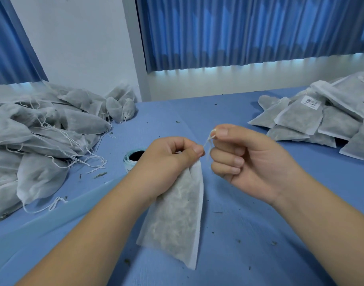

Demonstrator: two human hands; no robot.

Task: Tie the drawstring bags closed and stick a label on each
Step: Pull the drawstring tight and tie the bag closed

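Head camera view, looking down over two bare forearms at a blue desk (259,234).

A flat, pale drawstring bag (177,215) of thin, papery non-woven cloth was held in the middle of the view, its lower corner hanging close to the desk. Dark dried leaf could be made out dimly through the cloth. The gathered neck of the bag was gripped by the left hand (170,155), whose fingers (197,150) were curled tightly round it. Just beside it, the thin white string (209,141) was pinched between thumb and forefinger of the right hand (245,155), with the other fingers curled in loosely. A short length of string was drawn up from the neck.

The step in hand was judged to be the tying. The mouth looked pulled shut, but whether a knot had been formed could not be told. The next move was likely to call for a short, firm pull on the string with the neck kept pinched, and gently, as the cloth looked easily torn. A label would then be needed.

A roll of labels (134,157) stood on the desk behind the left hand. At the left, a loose heap of soft, puffy bags (42,137) with trailing strings was piled. At the right, flatter bags were stacked (331,124), one bearing a white printed label (312,102). Dry leaf crumbs were scattered over the desk. Pleated blue curtains (239,27) hung behind.
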